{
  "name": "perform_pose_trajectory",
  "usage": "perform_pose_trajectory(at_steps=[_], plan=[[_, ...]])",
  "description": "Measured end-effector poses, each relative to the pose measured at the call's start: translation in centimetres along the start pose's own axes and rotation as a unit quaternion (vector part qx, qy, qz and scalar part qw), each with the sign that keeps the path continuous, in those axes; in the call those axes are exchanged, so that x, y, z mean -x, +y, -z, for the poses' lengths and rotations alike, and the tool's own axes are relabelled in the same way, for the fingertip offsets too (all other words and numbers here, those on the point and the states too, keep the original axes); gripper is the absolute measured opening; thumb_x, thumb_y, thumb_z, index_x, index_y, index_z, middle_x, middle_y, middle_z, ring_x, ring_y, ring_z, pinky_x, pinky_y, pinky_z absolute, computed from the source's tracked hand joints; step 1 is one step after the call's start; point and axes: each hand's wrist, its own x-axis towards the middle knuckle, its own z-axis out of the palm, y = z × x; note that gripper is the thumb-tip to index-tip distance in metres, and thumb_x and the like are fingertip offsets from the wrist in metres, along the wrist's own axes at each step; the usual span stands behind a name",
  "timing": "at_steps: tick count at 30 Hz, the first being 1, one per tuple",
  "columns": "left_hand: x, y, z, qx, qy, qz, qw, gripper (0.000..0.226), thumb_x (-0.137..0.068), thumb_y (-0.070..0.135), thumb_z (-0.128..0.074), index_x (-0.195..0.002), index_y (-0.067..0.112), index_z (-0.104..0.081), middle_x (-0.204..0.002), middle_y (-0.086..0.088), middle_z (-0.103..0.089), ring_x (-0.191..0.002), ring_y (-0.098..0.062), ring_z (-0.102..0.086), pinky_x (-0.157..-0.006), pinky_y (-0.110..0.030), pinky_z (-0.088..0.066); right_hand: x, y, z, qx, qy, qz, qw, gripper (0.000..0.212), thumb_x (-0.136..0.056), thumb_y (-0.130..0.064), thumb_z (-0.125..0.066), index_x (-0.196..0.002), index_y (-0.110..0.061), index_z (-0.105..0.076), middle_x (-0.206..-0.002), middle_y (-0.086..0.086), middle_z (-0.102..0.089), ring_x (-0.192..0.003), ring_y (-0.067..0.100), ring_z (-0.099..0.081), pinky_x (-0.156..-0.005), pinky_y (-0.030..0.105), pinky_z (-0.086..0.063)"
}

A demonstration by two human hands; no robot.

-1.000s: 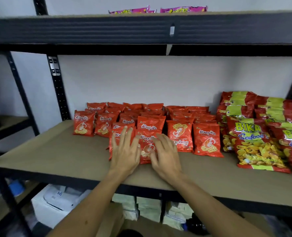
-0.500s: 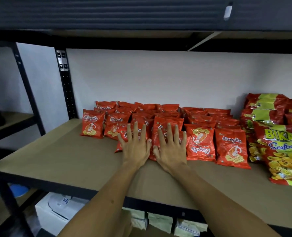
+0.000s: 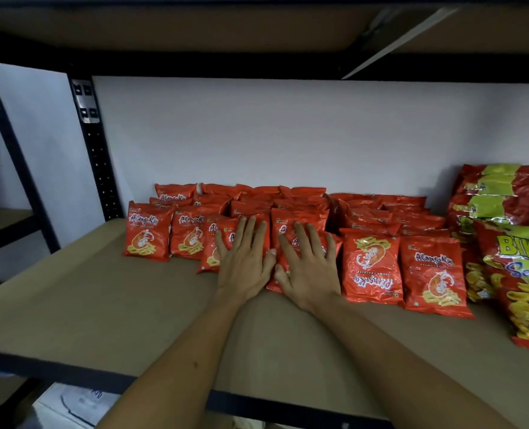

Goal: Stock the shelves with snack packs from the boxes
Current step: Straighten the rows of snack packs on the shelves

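Orange snack packs (image 3: 370, 267) lie in overlapping rows on the brown shelf (image 3: 102, 305), from its middle back to the white wall (image 3: 288, 134). One pack in the front row has its print upside down. Both hands lie flat on the front packs in the middle of the group, side by side with the thumbs almost touching. The left hand (image 3: 244, 261) has straight, slightly spread fingers pressing on a pack, and it grips nothing. The right hand (image 3: 309, 267) is the same, flat and wide over the next pack. Just to the right of the orange group stand bigger red and yellow seafood bags (image 3: 523, 274), stacked near the shelf's right end. A black upright post (image 3: 97, 150) stands at the back left corner.
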Motion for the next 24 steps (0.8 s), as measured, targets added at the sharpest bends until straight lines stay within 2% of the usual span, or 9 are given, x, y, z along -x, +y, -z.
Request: perform_pose_trajectory(at_steps=[2, 4, 6, 8, 10, 13, 18, 22, 24], plan=[[0.6, 0.4, -0.1, 0.022, 0.043, 0.029, 0.998, 0.061, -0.094, 0.054, -0.029, -0.147, 0.023, -0.034, -0.158, -0.009, -0.025, -0.148, -0.023, -0.016, -0.112, -0.064, -0.008, 0.7, 0.5, -0.4, 0.006, -0.007, -0.004, 1.000, 0.063, -0.089, -0.054, -0.037, -0.145, -0.026, -0.042, -0.156, 0.011, -0.030, -0.146, 0.032, -0.022, -0.115, 0.061, -0.013], [1.1, 0.5, 0.2, 0.054, 0.076, 0.125, 0.988, 0.066, -0.089, 0.058, -0.036, -0.144, 0.023, -0.036, -0.155, -0.017, -0.027, -0.145, -0.031, -0.022, -0.111, -0.064, -0.013, 1.4, 0.8, -0.4, 0.011, -0.012, -0.008, 1.000, 0.063, -0.088, -0.054, -0.037, -0.145, -0.027, -0.042, -0.157, 0.010, -0.029, -0.147, 0.032, -0.021, -0.115, 0.061, -0.012], [1.2, 0.1, 0.8, 0.107, 0.073, 0.251, 0.959, 0.075, -0.084, 0.062, -0.042, -0.146, 0.022, -0.030, -0.153, -0.022, -0.025, -0.142, -0.037, -0.023, -0.110, -0.063, -0.020, 1.5, 0.8, -0.1, 0.012, -0.012, -0.010, 1.000, 0.063, -0.088, -0.054, -0.036, -0.145, -0.027, -0.043, -0.157, 0.011, -0.029, -0.147, 0.032, -0.020, -0.115, 0.061, -0.010], [1.1, -0.3, 1.4, 0.158, 0.045, 0.329, 0.930, 0.083, -0.082, 0.064, -0.048, -0.148, 0.022, -0.021, -0.153, -0.022, -0.024, -0.141, -0.038, -0.025, -0.108, -0.060, -0.027, 1.2, 0.6, 0.3, 0.010, -0.010, -0.007, 1.000, 0.064, -0.088, -0.054, -0.035, -0.146, -0.027, -0.042, -0.157, 0.011, -0.029, -0.147, 0.032, -0.021, -0.115, 0.060, -0.009], [1.2, -0.7, 1.7, 0.187, 0.030, 0.331, 0.924, 0.086, -0.081, 0.061, -0.053, -0.150, 0.023, -0.017, -0.152, -0.019, -0.030, -0.137, -0.037, -0.033, -0.105, -0.057, -0.034, 1.0, 0.2, 0.5, 0.006, -0.004, 0.000, 1.000, 0.064, -0.089, -0.054, -0.035, -0.146, -0.026, -0.041, -0.156, 0.011, -0.031, -0.146, 0.032, -0.022, -0.114, 0.061, -0.011], [1.6, -1.4, 2.1, 0.208, 0.059, 0.282, 0.935, 0.084, -0.083, 0.053, -0.058, -0.150, 0.021, -0.020, -0.145, -0.013, -0.044, -0.131, -0.032, -0.044, -0.103, -0.052, -0.040, 1.2, -0.9, 0.7, -0.012, 0.013, 0.008, 1.000, 0.064, -0.091, -0.056, -0.035, -0.146, -0.025, -0.041, -0.155, 0.010, -0.033, -0.146, 0.031, -0.023, -0.113, 0.062, -0.014], [1.6, -1.4, 2.7, 0.278, 0.074, 0.234, 0.929, 0.082, -0.089, 0.044, -0.061, -0.153, 0.020, -0.017, -0.139, -0.012, -0.053, -0.124, -0.031, -0.052, -0.096, -0.038, -0.044, 1.4, -1.0, 1.0, -0.046, 0.037, -0.012, 0.998, 0.064, -0.093, -0.059, -0.033, -0.146, -0.026, -0.040, -0.158, 0.006, -0.029, -0.147, 0.032, -0.020, -0.114, 0.062, -0.006], [1.3, -0.6, 3.4, 0.339, 0.043, 0.256, 0.904, 0.084, -0.092, 0.036, -0.062, -0.155, 0.019, -0.009, -0.132, -0.016, -0.057, -0.104, -0.027, -0.059, -0.084, -0.026, -0.039, 1.0, 0.0, 1.0, -0.043, 0.011, 0.025, 0.999, 0.063, -0.095, -0.058, -0.030, -0.146, -0.023, -0.040, -0.156, 0.006, -0.033, -0.147, 0.028, -0.023, -0.115, 0.064, -0.013], [1.4, -0.4, 3.4, 0.398, 0.042, 0.265, 0.877, 0.087, -0.090, 0.033, -0.065, -0.155, 0.020, -0.010, -0.138, -0.009, -0.053, -0.113, -0.023, -0.056, -0.089, -0.023, -0.036, 1.1, 0.6, 0.9, -0.040, 0.013, 0.046, 0.998, 0.062, -0.094, -0.056, -0.032, -0.145, -0.021, -0.042, -0.154, 0.007, -0.036, -0.146, 0.027, -0.027, -0.114, 0.064, -0.015]])
